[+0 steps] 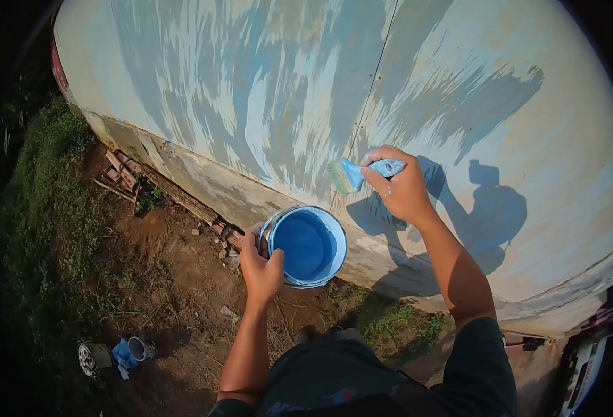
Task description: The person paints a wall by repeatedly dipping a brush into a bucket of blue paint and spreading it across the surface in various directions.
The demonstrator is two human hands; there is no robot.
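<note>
My right hand [398, 182] is closed around the handle of a paintbrush [353, 174] smeared with light blue paint. The bristles point left and meet the wall [487, 42] low down, close to a dark vertical seam. Streaky blue and grey strokes cover much of the wall's pale surface. In my left hand [261, 267] is a paint bucket [330, 267], gripped at its left rim with the thumb toward the front. Blue paint [303, 240] shows inside it, and its rim is coated with lighter blue. The bucket hangs just below and left of the brush.
Broken bricks or wood pieces [122, 174] lie along the wall's base at left. Grass [42, 181] borders the bare soil. A small bucket [142, 349], a blue cloth or bag [123, 356] and a pale container [98, 354] stand lower left. My shadow [490, 215] falls on the wall.
</note>
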